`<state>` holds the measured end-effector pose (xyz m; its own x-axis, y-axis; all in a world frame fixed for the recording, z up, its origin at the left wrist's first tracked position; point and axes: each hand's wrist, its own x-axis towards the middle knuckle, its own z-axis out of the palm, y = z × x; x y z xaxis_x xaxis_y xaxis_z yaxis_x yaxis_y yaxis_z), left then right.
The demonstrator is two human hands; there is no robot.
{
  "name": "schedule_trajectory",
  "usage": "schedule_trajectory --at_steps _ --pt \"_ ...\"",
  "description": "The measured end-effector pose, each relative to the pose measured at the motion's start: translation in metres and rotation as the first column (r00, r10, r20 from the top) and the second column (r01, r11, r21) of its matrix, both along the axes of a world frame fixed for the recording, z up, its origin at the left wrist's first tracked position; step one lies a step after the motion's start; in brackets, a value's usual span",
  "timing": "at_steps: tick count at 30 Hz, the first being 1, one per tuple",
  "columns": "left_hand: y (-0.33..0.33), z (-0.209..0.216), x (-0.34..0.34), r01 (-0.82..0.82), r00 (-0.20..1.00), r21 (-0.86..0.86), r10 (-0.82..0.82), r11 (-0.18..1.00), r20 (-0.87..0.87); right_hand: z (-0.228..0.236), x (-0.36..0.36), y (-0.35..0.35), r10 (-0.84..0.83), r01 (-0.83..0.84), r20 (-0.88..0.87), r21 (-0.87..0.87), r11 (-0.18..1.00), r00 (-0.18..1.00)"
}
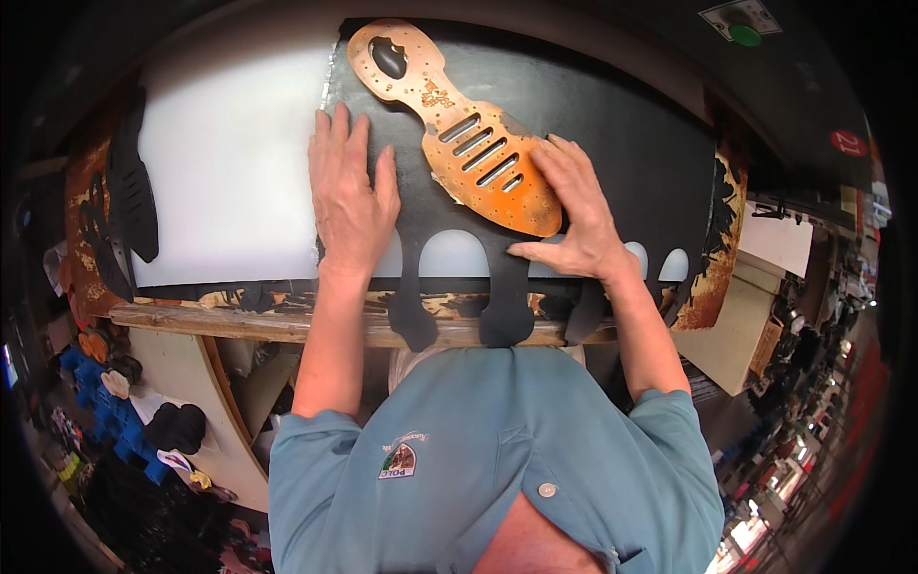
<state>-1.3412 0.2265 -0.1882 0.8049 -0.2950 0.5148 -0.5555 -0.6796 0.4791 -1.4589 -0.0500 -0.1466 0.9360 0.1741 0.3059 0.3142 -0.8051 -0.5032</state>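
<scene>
An orange cutting die (524, 196), shaped like a shoe sole with slots through its wide part and a hole at its narrow end, lies slanted on a black sheet (612, 153). My right hand (585, 215) grips the die's lower right end, fingertips on its side and thumb just below its tip. My left hand (352, 191) rests flat, fingers stretched out, over the sheet's left edge where it meets a white board (225, 172). Rounded cut-outs along the sheet's near edge show white beneath. Between them, black strips (507, 311) hang over the table edge.
A wooden rail (249, 323) runs along the table's front. Black cut sole pieces (132, 191) lie at the far left. Below left are blue crates (110, 411) and dark pieces (175, 426). A green button (745, 35) is on the machine at upper right.
</scene>
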Motion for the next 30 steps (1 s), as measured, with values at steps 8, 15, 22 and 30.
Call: schedule_trajectory --at_steps 8,15,22,30 --pt "0.001 0.008 -0.033 0.074 0.997 -0.145 -0.074 0.987 0.001 -0.019 -0.002 -0.006 -0.007 0.001 0.048 0.120 0.993 0.999" --pt "-0.006 0.011 -0.159 0.302 0.888 -0.445 -0.418 0.843 -0.189 -0.009 -0.011 -0.002 -0.031 0.019 0.052 0.213 0.977 0.998" --pt "-0.020 -0.013 -0.175 0.247 0.961 -0.121 -0.259 0.962 -0.099 -0.015 -0.069 -0.004 -0.267 0.238 0.154 0.180 0.954 0.951" --pt "-0.022 -0.013 -0.173 0.206 0.977 -0.135 -0.211 0.969 -0.022 0.000 -0.073 -0.003 -0.412 0.314 0.149 0.436 0.843 0.899"
